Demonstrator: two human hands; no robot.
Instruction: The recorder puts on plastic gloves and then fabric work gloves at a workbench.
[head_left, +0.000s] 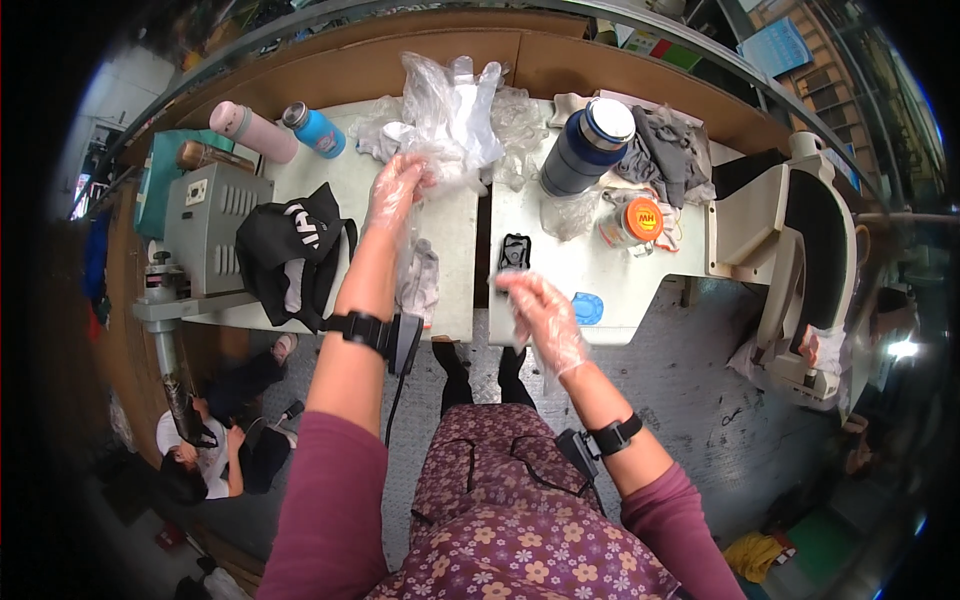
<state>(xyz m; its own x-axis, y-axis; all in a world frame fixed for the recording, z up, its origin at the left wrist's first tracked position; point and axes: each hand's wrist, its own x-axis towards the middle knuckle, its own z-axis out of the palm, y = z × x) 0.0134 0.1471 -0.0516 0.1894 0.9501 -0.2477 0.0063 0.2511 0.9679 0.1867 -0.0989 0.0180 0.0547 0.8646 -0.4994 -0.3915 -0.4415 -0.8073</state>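
Note:
Both my hands wear thin clear plastic gloves. My left hand point(396, 190) is closed at the near edge of a bunch of crumpled clear plastic gloves point(460, 120), with its fingers on the plastic. Over the near part of the bench, my right hand point(548, 318) is closed, fingers curled and pinched. Whether anything is in that pinch cannot be made out. Just beyond its fingertips lies a small black case point(515, 252). A blue oval piece point(588, 308) rests to its right. Below my left hand lies a light grey work glove point(420, 280), partly hidden by my forearm.
On the left stand a pink bottle point(255, 132), a blue bottle point(314, 130), a black cap point(295, 250) and a grey metal machine point(215, 215). A large navy flask point(588, 148) and an orange-lidded jar point(635, 225) stand right. Another person point(215, 460) is low at left.

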